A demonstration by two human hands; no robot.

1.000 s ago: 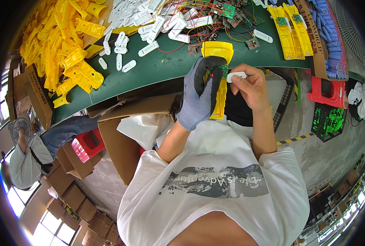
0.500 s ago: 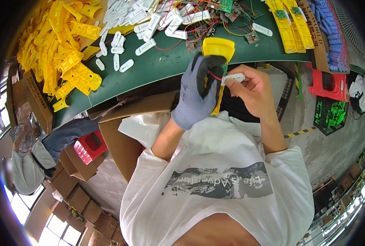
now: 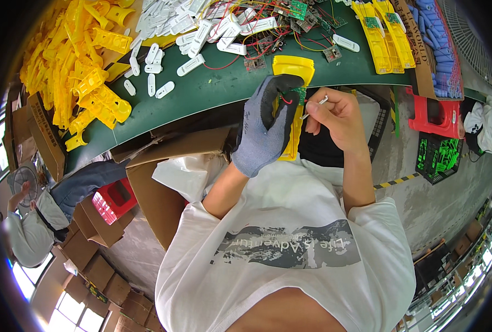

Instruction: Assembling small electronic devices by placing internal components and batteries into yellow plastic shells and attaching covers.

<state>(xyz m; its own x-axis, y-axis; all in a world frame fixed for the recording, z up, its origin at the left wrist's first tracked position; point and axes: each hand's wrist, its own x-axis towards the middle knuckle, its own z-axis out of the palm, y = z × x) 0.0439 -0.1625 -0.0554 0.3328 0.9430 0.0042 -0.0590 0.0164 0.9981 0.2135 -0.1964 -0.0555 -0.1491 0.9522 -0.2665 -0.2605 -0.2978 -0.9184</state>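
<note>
My left hand point(image 3: 263, 124), in a grey glove with black palm and fingertips, is closed around a long yellow plastic shell point(image 3: 293, 69), held lengthwise in front of my chest. Inside the shell, by the gloved thumb, part of a green circuit board point(image 3: 296, 95) shows with a short red wire point(image 3: 286, 100). Just right of the shell, my bare right hand point(image 3: 337, 117) pinches a small white plastic piece point(image 3: 323, 100) between thumb and fingers, turned edge-on. The gloved hand hides the shell's middle.
Yellow shells point(image 3: 69, 72) are heaped on the green table point(image 3: 212, 83) at left. White pieces point(image 3: 190, 65), wired circuit boards point(image 3: 331, 53) and two yellow shells with boards point(image 3: 379, 39) lie further along. Blue cylinders point(image 3: 442, 50) fill a box at right. An open cardboard box point(image 3: 157, 193) stands below the table.
My right hand has turned the white piece from showing its flat face to edge-on. My left hand keeps hold of the yellow shell. The whole view has shifted slightly.
</note>
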